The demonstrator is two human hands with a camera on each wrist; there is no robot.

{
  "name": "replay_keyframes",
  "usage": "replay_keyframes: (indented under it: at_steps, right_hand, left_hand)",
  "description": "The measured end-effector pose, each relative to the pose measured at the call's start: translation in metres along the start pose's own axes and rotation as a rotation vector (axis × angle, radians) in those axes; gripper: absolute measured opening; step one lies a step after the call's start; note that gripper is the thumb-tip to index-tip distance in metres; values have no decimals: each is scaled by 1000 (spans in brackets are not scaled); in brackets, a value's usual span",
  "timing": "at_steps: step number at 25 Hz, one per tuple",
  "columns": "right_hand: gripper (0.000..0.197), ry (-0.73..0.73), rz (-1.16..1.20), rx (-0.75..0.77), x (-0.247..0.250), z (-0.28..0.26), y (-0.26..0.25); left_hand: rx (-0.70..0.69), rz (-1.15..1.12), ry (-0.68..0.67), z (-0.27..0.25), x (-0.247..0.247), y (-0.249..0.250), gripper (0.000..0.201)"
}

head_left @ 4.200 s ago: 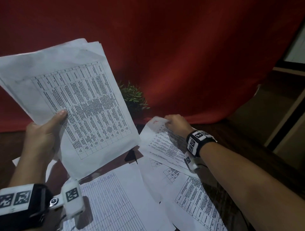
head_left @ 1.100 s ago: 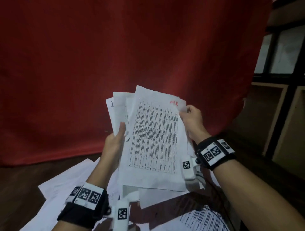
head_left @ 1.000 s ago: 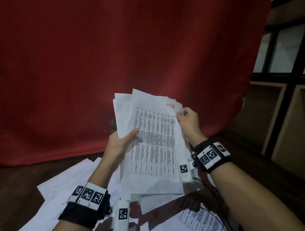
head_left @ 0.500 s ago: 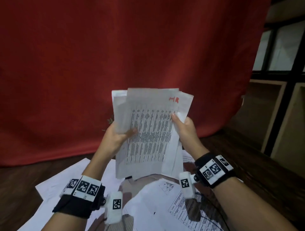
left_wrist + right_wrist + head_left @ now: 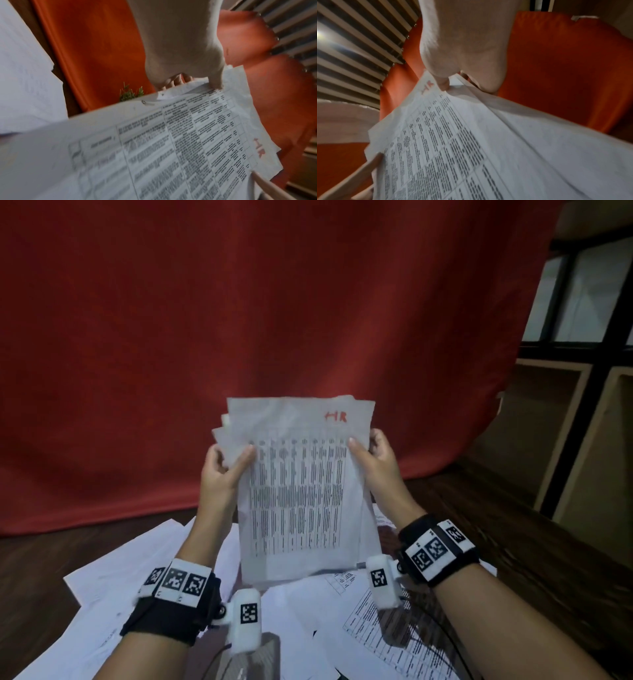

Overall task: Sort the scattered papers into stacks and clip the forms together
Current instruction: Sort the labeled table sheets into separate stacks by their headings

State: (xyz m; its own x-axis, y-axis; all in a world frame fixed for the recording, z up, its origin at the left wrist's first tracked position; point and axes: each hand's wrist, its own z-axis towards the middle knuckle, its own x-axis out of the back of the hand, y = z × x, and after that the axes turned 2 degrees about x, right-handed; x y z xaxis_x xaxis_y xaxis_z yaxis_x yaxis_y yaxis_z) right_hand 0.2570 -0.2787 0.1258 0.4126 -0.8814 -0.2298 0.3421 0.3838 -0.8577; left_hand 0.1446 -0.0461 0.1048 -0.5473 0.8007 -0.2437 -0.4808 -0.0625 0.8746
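I hold a stack of printed forms (image 5: 298, 491) upright in front of me, above the table. Its top sheet carries a table of text and red letters "HR" at the upper right corner. My left hand (image 5: 224, 467) grips the stack's left edge, thumb on the front, fingers behind. My right hand (image 5: 371, 455) grips the right edge the same way. The left wrist view shows the stack (image 5: 171, 142) with a staple near its edge and my left hand (image 5: 190, 75) pinching it. In the right wrist view the right hand (image 5: 453, 75) pinches the stack (image 5: 471, 142) near the red letters.
More loose printed sheets (image 5: 308, 618) lie scattered over the dark wooden table (image 5: 513, 535) below my wrists. A red cloth (image 5: 274, 320) hangs behind. A small green plant (image 5: 130, 93) stands behind the held stack. Wooden shelving (image 5: 582, 422) stands at the right.
The fanned sheets have been squared into a neater upright stack. My right hand slid from the top corner to the right edge, and both hands now grip opposite sides.
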Motion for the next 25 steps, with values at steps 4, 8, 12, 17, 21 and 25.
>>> replay_keyframes:
  at_steps: [4, 8, 12, 17, 21, 25]
  right_hand:
    - [27, 4, 66, -169, 0, -5, 15]
    - [35, 1, 88, -186, -6, -7, 16]
    - [26, -176, -490, -324, 53, 11, 24]
    - [26, -719, -1500, -702, 132, 7, 30]
    - [134, -607, -1602, -782, 156, 10, 66]
    - [95, -607, -1662, -787, 168, 36, 105]
  left_hand:
    - [50, 42, -112, -4, -2, -10, 43]
    - [48, 87, -115, 3, -4, -9, 31]
    - [-22, 161, 22, 18, 40, -6, 21]
    - [43, 12, 136, 27, 128, 0, 18]
    - [162, -105, 161, 30, 190, -18, 52]
    - [210, -153, 163, 36, 220, -28, 94]
